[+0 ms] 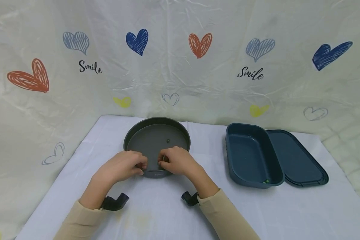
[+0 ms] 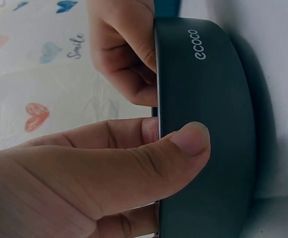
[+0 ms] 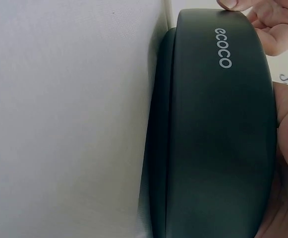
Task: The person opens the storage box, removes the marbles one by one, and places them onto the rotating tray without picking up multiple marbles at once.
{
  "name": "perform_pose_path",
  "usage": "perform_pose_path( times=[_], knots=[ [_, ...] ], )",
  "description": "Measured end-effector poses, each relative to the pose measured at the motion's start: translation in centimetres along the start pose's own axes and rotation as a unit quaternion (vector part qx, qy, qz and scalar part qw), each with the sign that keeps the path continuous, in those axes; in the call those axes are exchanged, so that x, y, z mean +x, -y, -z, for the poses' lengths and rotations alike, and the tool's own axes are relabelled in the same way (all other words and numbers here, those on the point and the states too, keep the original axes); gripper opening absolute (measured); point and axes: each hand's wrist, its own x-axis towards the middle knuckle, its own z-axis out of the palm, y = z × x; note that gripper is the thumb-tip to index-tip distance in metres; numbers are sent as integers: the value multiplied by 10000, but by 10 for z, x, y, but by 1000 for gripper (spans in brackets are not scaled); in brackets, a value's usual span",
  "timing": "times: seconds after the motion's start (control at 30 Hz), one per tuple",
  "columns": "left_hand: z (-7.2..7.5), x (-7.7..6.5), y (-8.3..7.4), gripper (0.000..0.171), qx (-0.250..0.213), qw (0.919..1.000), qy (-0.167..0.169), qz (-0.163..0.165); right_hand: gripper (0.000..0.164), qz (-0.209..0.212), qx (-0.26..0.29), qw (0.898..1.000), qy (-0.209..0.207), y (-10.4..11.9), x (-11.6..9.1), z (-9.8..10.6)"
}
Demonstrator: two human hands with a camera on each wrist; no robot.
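A round dark grey tray point(image 1: 156, 146) with a raised rim stands on the table, "ecoco" printed on its outer wall. My left hand point(image 1: 127, 166) pinches the near left rim; in the left wrist view its thumb point(image 2: 191, 141) presses the outer wall while the fingers reach inside. Over the near right part of the tray, my right hand point(image 1: 175, 160) has its fingers curled inward. Whether those fingertips hold something small is hidden, also in the right wrist view, where the tray wall point(image 3: 223, 129) covers them. A tiny dark piece point(image 1: 168, 141) lies on the tray floor.
To the right stands a deep blue rectangular container point(image 1: 252, 150), with a small green bit point(image 1: 266, 181) in its near right corner. Its flat blue lid point(image 1: 300, 156) lies beside it. Behind the white-covered table point(image 1: 156, 213) hangs a sheet point(image 1: 180, 76) printed with hearts.
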Motion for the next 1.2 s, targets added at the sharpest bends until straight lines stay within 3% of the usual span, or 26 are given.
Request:
perform_pose_path(
  times=[0.13, 0.23, 0.43, 0.8, 0.97, 1.2],
  knots=[
    [0, 0, 1, 21, 23, 10000, -6, 26, 6, 134, 605, 9981, -50, -3, -1, 6],
    [0, 0, 1, 22, -8, 10000, -21, 15, 8, 258, 1287, 9911, -213, -7, -6, 15],
    [-1, 1, 1, 23, -15, 10000, -57, -44, 9, 333, 1868, 9793, -700, -19, -38, 45],
    [2, -1, 1, 25, -81, 10000, -28, 8, 10, -563, 1019, 9814, -1525, -81, -122, 90],
    [3, -3, 0, 26, -68, 10000, -41, -17, 12, -796, 716, 9837, -1447, -107, -140, 100],
    [2, -1, -1, 26, -95, 9999, -48, -52, 14, -1021, 48, 9827, -1541, -126, -153, 109]
  ],
)
